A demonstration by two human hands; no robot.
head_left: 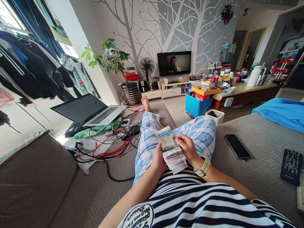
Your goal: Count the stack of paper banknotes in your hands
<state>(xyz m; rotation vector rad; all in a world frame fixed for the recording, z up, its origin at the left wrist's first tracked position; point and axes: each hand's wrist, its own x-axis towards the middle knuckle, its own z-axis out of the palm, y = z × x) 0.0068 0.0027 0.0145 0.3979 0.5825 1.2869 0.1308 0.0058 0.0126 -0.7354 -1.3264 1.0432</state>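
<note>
I sit on a grey sofa (261, 136) with my legs in blue plaid trousers stretched out. My left hand (158, 158) is closed under a thick stack of banknotes (173, 155) held over my lap. My right hand (188, 147), with a pale watch on the wrist, pinches the top note (168, 142) of the stack between thumb and fingers. The notes fan out slightly toward my striped shirt.
A black phone (237, 145) and a remote (291, 165) lie on the sofa to my right. An open laptop (90, 110) and tangled red and black cables (111, 147) lie to my left. A television (174, 63), a cluttered table (237, 88) and a blue box (197, 106) stand ahead.
</note>
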